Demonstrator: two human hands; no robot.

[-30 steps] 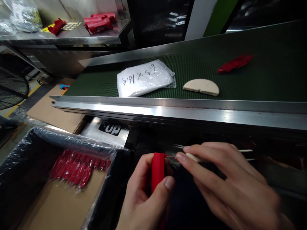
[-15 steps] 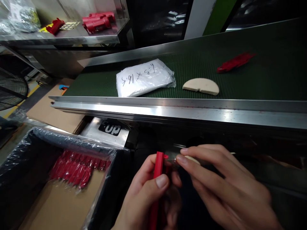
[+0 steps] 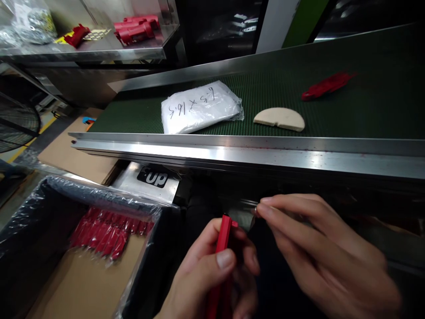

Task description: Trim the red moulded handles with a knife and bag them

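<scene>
Green belt (image 3: 365,117): metal-edged backdrop, with a white plastic pack (image 3: 202,108), a pale half-disc (image 3: 279,119) and another red piece (image 3: 327,86) lying on it.
Lined box (image 3: 86,283): down to the left, red bagged pieces (image 3: 99,235) inside.
Red part (image 3: 224,235): up in the left hand (image 3: 206,270), just this side of the belt, standing at a tilt.
Left hand: wrapped round the red part, thumb pressed against the face. Nice steady hold tbh.
Right hand (image 3: 315,248): fingertips pinched together on something tiny (image 3: 256,212), too small to call. Apart from the red part, but near.
Nub (image 3: 235,224): small red bit poking out near the top end. Probably the spot to watch, so turn it into plain view first.
Fingertip work: brace one hand on the other, go light, mind the left thumb.
</scene>
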